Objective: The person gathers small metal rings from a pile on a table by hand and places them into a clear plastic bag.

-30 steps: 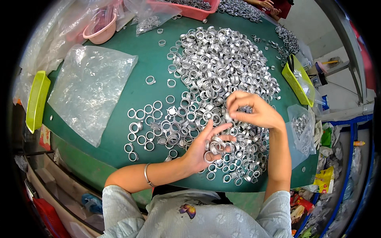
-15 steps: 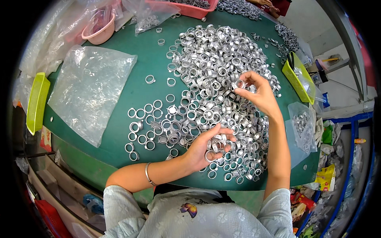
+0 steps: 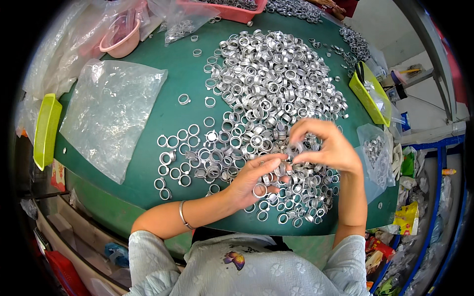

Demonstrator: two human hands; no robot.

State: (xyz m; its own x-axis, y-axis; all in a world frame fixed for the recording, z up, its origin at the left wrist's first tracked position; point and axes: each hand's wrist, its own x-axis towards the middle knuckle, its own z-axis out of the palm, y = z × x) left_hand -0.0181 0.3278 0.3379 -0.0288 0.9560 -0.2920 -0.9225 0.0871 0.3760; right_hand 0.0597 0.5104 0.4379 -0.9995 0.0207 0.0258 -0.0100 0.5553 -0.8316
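My left hand (image 3: pixel 256 180) is curled around several silver metal rings (image 3: pixel 259 191) near the front of the table. Close beside its fingertips, my right hand (image 3: pixel 326 145) pinches a single metal ring (image 3: pixel 295 148) between thumb and fingers; that ring is slightly blurred. Both hands hover over a large heap of the same rings (image 3: pixel 276 74), which spreads from the back of the table toward me. Left of my left hand, more rings (image 3: pixel 183 134) lie loose and mostly flat, some with a small tab on the rim.
A flat clear plastic bag (image 3: pixel 113 118) lies on the green table (image 3: pixel 197 79). Lime-green baskets stand left (image 3: pixel 47 133) and right (image 3: pixel 368 93). A pink basin (image 3: pixel 121 42) and a red tray (image 3: pixel 232 14) are at the back. Another person's hand (image 3: pixel 335 10) shows at the far edge.
My right hand has come nearer, from the heap to beside my left hand, carrying a ring. The left hand has barely moved and still holds its rings.
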